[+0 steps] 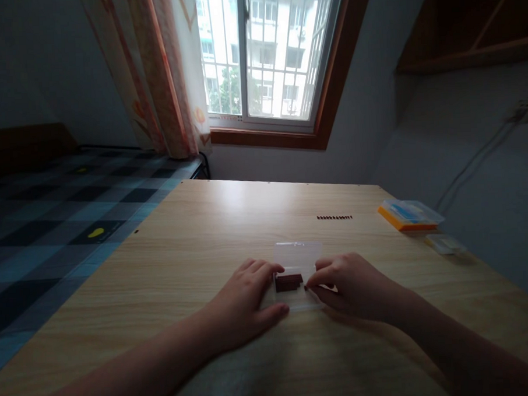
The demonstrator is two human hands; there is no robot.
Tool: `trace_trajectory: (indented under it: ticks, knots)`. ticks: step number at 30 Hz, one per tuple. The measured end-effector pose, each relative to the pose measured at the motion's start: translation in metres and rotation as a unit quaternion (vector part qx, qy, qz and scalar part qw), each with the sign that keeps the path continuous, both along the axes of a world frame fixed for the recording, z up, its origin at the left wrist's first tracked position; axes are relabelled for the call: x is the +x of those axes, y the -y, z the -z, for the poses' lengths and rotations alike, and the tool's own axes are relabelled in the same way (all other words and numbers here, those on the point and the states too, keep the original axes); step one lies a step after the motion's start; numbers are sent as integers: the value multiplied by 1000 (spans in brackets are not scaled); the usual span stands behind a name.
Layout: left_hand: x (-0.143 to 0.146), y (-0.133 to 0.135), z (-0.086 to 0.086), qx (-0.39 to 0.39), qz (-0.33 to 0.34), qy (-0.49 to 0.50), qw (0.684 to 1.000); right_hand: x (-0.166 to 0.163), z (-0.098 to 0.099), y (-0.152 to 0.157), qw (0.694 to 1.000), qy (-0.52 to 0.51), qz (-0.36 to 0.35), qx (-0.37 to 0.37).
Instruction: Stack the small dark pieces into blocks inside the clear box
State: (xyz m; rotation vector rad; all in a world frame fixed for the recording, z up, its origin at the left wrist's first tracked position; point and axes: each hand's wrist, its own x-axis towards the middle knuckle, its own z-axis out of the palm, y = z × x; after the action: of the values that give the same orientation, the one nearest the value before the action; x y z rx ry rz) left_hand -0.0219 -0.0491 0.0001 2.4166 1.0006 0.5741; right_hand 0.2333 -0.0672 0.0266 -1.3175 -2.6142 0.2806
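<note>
A small clear plastic box [312, 304] lies on the table with its lid [297, 254] raised on the far side. Inside, dark brown strip-like pieces [288, 282] are packed in rows toward the left. My left hand [244, 298] grips the box's left side, fingers at the far corner and thumb at the near edge. Thumb and forefinger of my right hand [349, 285] are pinched over the box's right part, on a tiny dark brown piece [306, 288] whose kind I cannot make out. Farther back, several small dark pieces [335, 217] stand in a neat line.
The wood-grain table [196, 247] reaches toward a window wall. At its right edge sit an orange case with a clear lid [409, 214] and a small clear box [444, 244]. A bed with a checked cover [72, 212] borders the left side.
</note>
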Motion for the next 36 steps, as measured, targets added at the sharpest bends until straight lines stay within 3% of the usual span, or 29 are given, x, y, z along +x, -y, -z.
trace_trajectory:
  ticks: [36]
  knots:
    - [1, 0, 0, -2, 2, 7, 1000, -3, 4, -2, 1000, -5, -7, 15]
